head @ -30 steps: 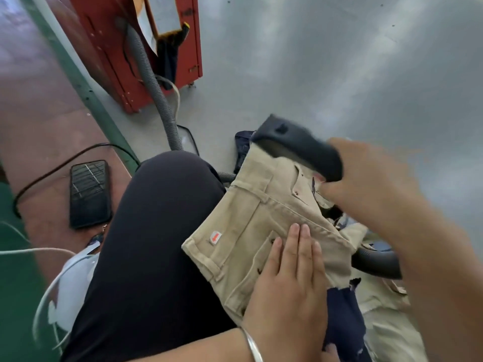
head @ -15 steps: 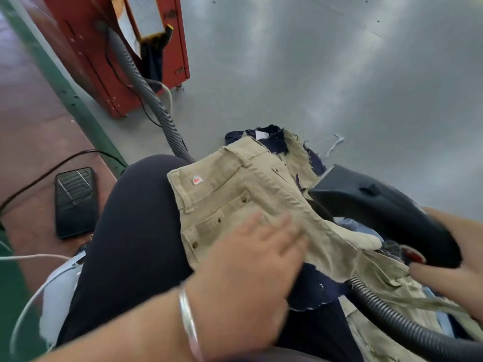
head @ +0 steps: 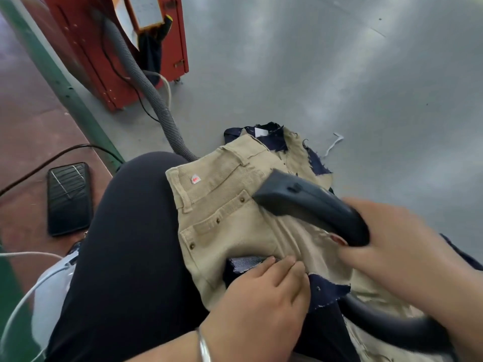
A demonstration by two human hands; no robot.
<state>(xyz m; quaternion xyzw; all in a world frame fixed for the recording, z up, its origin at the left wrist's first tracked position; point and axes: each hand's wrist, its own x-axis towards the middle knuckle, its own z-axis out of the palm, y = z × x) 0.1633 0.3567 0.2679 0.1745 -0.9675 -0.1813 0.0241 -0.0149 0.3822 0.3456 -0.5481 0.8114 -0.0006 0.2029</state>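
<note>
- Grey floor (head: 339,74) fills the view ahead of you, with a red cabinet (head: 86,61) at 11 o'clock and a grey ribbed hose (head: 146,84) running from it towards your knee.
- At 9 o'clock, a dark phone (head: 69,199) lies flat on the reddish surface beside your leg.
- Your khaki trousers (head: 227,205) lie across your lap at the centre. The waistband points to 11 o'clock, and navy lining (head: 248,262) shows at the lower edge.
- Your left hand (head: 261,304), at 6 o'clock, has its fingers bent and pressed together. The fingertips (head: 287,261) rest on the khaki cloth, right at the strip of navy lining.
- The left thumb is hidden, so I cannot tell whether you are pinching the cloth or only pressing it.
- Your right hand (head: 400,244), at 3 o'clock and blurred, is wrapped round the rear of a dark nozzle (head: 308,202).
- The nozzle's front end points to 10 o'clock and sits on the trousers, just beside a pocket rivet.
</note>
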